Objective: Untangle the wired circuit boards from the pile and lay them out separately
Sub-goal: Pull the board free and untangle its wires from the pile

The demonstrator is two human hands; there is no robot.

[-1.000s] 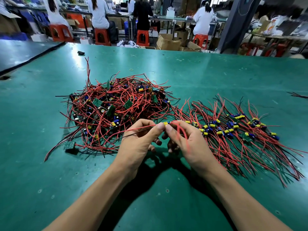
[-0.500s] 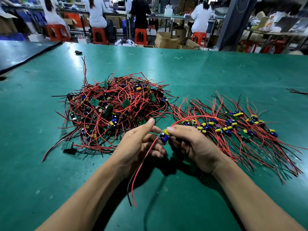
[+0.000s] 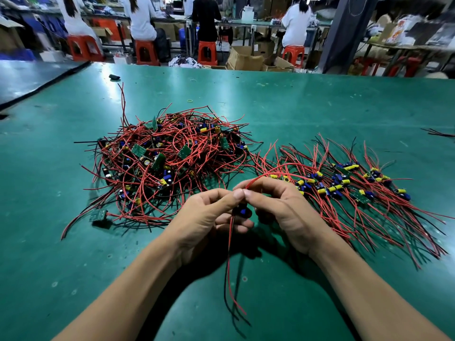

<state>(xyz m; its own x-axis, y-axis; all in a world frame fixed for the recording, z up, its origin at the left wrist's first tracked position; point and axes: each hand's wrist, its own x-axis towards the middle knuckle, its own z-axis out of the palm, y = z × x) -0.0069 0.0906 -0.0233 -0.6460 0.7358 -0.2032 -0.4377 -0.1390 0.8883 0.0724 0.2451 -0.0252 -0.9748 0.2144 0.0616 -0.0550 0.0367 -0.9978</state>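
Green table [image 3: 295,107] bears a tangled pile [image 3: 172,156]; left hand [image 3: 206,217] and right hand [image 3: 283,212] pinch one wired board [image 3: 242,210].

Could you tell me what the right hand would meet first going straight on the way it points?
The left hand, at once: both pinch the wired circuit board, thumb tips seemingly touching, and the right hand points left toward it.

Tangled pile [image 3: 170,166] left on table [image 3: 295,99], laid-out boards [image 3: 357,188] right, just beside
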